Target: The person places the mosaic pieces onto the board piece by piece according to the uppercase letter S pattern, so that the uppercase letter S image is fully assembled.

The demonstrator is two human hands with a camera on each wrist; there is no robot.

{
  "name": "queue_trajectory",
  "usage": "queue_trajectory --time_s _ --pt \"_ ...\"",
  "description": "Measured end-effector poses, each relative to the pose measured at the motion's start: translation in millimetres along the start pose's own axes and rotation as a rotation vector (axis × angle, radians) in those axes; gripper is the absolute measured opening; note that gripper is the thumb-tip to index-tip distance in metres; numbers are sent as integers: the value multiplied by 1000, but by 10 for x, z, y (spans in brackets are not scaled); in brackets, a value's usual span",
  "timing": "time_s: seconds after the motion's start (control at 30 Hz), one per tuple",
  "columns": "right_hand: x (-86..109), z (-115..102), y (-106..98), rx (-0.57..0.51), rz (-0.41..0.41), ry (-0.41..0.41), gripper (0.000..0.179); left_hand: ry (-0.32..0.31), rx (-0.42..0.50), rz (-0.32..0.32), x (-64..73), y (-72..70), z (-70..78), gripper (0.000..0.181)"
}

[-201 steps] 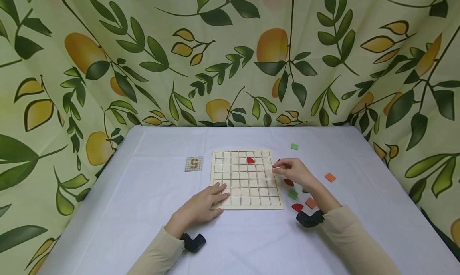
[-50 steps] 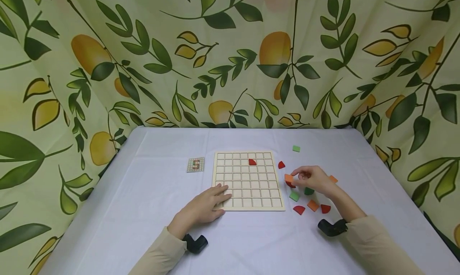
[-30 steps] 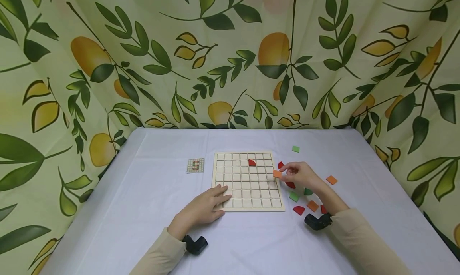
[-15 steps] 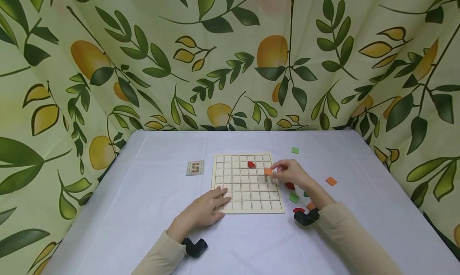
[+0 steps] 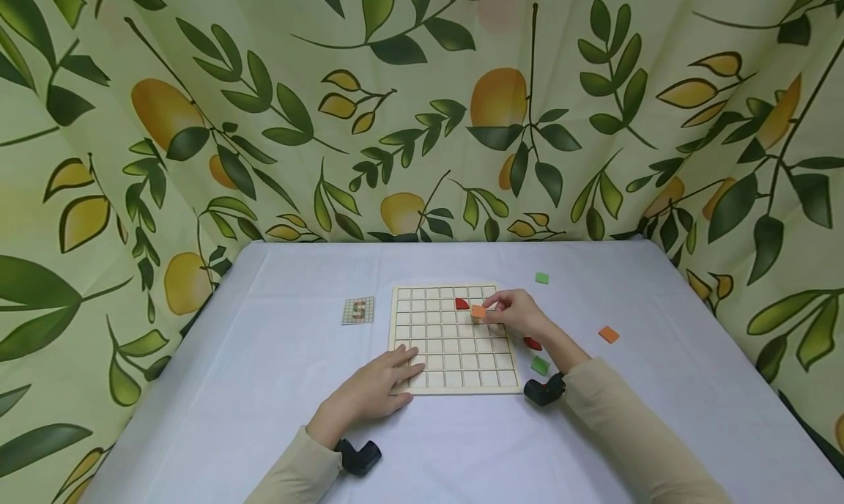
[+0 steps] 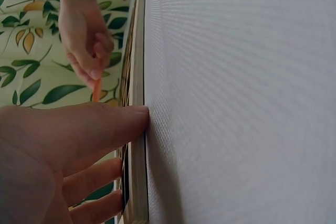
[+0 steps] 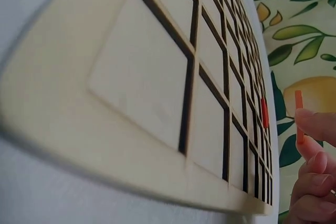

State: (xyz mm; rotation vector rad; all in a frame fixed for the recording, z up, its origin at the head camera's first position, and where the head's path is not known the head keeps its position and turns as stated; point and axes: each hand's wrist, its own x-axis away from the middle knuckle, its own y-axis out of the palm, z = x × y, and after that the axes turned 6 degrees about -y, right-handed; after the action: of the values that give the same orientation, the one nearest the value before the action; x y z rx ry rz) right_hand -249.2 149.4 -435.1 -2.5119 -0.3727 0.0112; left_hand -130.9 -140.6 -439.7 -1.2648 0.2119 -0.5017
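Observation:
My right hand [image 5: 519, 313] pinches an orange square tile [image 5: 478, 311] between thumb and fingers, above the right half of a pale wooden grid board [image 5: 455, 359]. In the right wrist view the tile [image 7: 299, 116] stands on edge, apart from the board. Just left of it, a red quarter-round piece [image 5: 461, 304] sits in a cell near the board's far side. My left hand [image 5: 376, 381] rests on the board's near left corner with fingers spread; its thumb [image 6: 105, 127] lies along the near edge in the left wrist view.
Left of the board lies a small card [image 5: 358, 310] printed with a gridded S-like pattern. To the right are a far green tile [image 5: 542, 278], an orange tile [image 5: 609, 334], a red piece [image 5: 532, 343] and a nearer green tile [image 5: 540, 365]. The right forearm covers other pieces.
From the loose pieces on the right, my right hand has carried the orange tile leftward over the board, close to the red piece. The left hand has stayed in place.

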Motion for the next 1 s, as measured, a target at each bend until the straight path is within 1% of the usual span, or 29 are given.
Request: queue_trajectory --time_s 0.13,0.23,0.4,0.6,0.83,1.0 --pt "-49 -20 40 -17 -8 -22 30 -11 1 -6 -4 9 -6 51" --pt "-98 -25 74 -35 -8 -10 29 -10 -11 -4 -6 17 -10 51" --pt "-185 -24 121 -36 -17 9 30 -7 -3 -4 -3 17 -11 51" --pt "-259 -49 177 -53 -16 -12 31 -3 1 -3 4 14 -8 51" --pt "-353 -73 250 -28 -8 -12 29 -8 4 1 -6 4 -9 51" --pt "-381 -111 281 -18 13 -11 26 -6 1 2 -13 -7 -6 50"
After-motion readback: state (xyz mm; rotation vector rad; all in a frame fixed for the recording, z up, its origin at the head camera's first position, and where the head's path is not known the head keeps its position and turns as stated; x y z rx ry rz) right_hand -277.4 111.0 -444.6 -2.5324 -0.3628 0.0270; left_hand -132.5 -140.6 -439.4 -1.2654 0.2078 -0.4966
